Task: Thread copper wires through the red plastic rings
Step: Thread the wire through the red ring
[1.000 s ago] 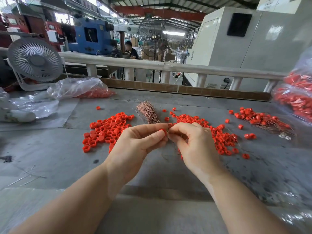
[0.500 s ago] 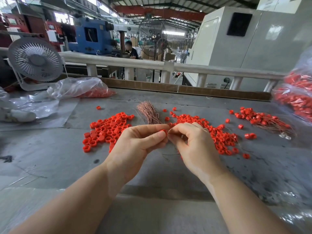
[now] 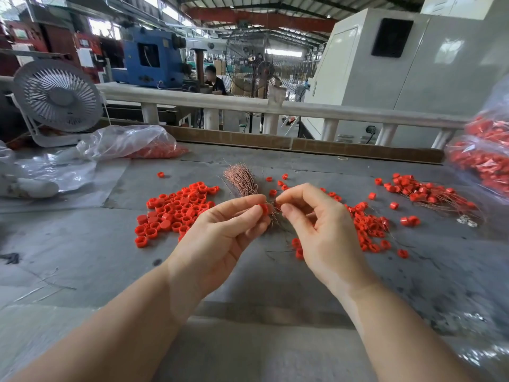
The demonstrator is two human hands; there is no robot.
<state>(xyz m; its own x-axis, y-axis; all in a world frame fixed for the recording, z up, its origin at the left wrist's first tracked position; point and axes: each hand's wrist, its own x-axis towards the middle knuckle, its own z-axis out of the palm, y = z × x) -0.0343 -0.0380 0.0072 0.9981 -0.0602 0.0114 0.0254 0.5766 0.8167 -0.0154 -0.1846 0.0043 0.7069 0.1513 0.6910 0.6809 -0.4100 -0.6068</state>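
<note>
The left hand (image 3: 220,235) pinches a small red plastic ring (image 3: 264,209) between thumb and forefinger, above the grey desk (image 3: 82,244). The right hand (image 3: 319,227) pinches a thin copper wire (image 3: 273,203) at the fingertips, just beside that ring; whether the wire has entered the ring cannot be told.

Taking the held ring as the landmark: a bundle of bare copper wires (image 3: 242,180) lies on the desk just behind it. A heap of loose red rings (image 3: 176,210) sits to its left, another heap mixed with wires (image 3: 369,227) to its right, and a pile of rings already on wires (image 3: 424,191) far right. A clear plastic bag of red rings (image 3: 132,142) lies far back left, beside a white table fan (image 3: 57,97).

No writing or label can be read anywhere.
</note>
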